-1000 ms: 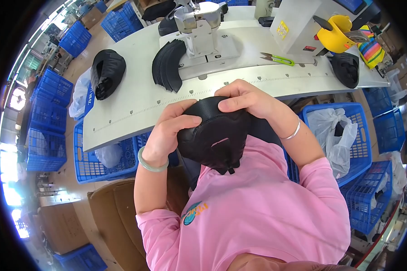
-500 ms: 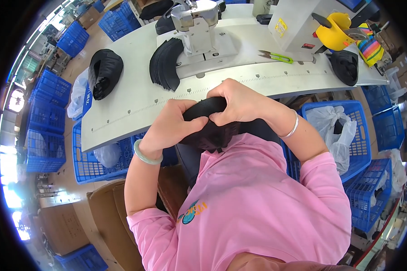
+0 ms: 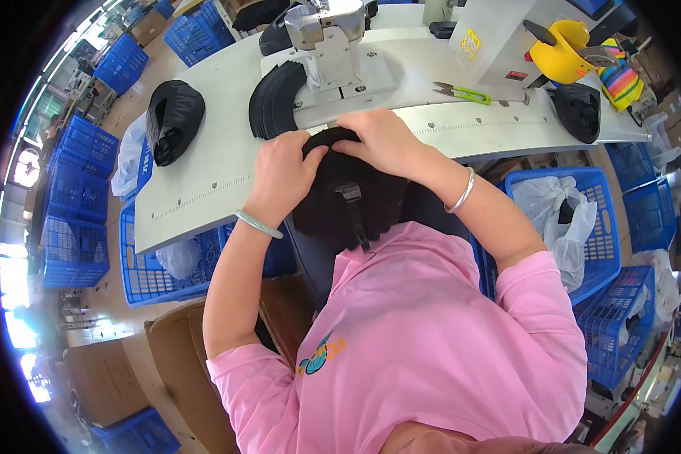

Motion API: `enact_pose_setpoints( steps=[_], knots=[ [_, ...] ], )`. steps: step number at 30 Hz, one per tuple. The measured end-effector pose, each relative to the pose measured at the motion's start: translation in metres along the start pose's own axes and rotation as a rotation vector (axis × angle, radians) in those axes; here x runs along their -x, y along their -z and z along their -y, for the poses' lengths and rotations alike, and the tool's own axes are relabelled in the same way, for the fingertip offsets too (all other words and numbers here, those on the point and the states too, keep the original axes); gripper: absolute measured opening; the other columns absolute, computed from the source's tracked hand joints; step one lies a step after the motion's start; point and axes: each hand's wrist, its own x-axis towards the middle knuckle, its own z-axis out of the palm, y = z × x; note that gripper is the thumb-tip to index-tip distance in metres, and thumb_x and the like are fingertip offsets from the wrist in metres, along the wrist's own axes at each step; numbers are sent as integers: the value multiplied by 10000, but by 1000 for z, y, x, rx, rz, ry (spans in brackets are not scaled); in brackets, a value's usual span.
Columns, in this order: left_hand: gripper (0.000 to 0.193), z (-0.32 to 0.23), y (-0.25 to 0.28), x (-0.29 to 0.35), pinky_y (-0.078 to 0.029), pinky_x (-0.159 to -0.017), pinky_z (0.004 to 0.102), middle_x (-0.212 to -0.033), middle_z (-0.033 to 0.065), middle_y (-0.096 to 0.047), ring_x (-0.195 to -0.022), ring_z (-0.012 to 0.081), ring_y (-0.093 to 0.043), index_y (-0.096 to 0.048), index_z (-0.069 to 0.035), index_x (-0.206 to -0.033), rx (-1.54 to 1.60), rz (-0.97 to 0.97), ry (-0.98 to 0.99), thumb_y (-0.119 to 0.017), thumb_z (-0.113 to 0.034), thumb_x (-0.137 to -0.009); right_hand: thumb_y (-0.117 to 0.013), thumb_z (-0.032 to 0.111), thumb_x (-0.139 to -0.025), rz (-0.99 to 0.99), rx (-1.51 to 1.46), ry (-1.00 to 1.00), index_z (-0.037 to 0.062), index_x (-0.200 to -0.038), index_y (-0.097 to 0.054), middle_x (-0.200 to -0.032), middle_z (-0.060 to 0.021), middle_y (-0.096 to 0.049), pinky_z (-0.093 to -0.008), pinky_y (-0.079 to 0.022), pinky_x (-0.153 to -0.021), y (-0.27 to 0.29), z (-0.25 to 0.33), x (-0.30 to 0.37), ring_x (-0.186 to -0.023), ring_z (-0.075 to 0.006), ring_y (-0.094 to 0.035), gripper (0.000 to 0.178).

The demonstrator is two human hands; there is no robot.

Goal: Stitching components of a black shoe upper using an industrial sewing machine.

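Near the front edge of the table, my left hand (image 3: 281, 172) and my right hand (image 3: 384, 142) hold a black sewn fabric piece (image 3: 321, 200) between them. Both thumbs press onto its upper rim, and the fingers curl over the far side. The piece hangs toward my lap, its flat inner face turned up to me, with a jagged lower edge and a dark strap or tab down the middle. Just beyond my left hand lies a fanned stack of curved black strips (image 3: 275, 98), beside the base of a sewing machine (image 3: 329, 45).
A black fabric piece (image 3: 175, 121) rests at the table's left, another (image 3: 577, 112) at its right. Green-handled thread snips (image 3: 469, 94) lie near a yellow holder (image 3: 560, 53). Blue crates (image 3: 609, 227) with plastic bags flank me; a cardboard box (image 3: 181, 356) stands at lower left.
Both hands have moved away from me, toward the machine, carrying the black piece. It has opened out flatter, so its inner face and strap now show.
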Motion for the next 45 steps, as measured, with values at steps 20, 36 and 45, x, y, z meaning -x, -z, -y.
enact_pose_setpoints(
  steps=[20, 36, 45],
  knots=[
    [197, -9, 26, 11, -456, -629, 257, -740, 17, -633, -705, 72, -541, -673, 43, -919, 909, 396, 212, -687, -151, -891, -771, 124, -773, 367, -751, -31, -28, -888, -697, -699, -30, -642, -280, -459, -640, 32, 3, 10, -660, -87, -542, 204],
    [207, -42, 33, 43, -455, -582, 218, -756, 54, -674, -619, 82, -578, -683, 72, -908, 1655, 339, 354, -633, -121, -849, -552, 349, -1016, 182, -1272, -82, -27, -900, -709, -768, 24, -638, -216, -449, -623, 28, 38, 43, -710, -30, -518, 424],
    [218, -24, 36, 25, -479, -601, 231, -762, 58, -678, -647, 99, -611, -676, 72, -870, 1418, 424, 302, -685, -123, -772, -598, 376, -986, 172, -1101, -167, -27, -913, -742, -779, -1, -678, -219, -474, -630, 29, 37, 27, -707, -40, -555, 434]
  ],
)
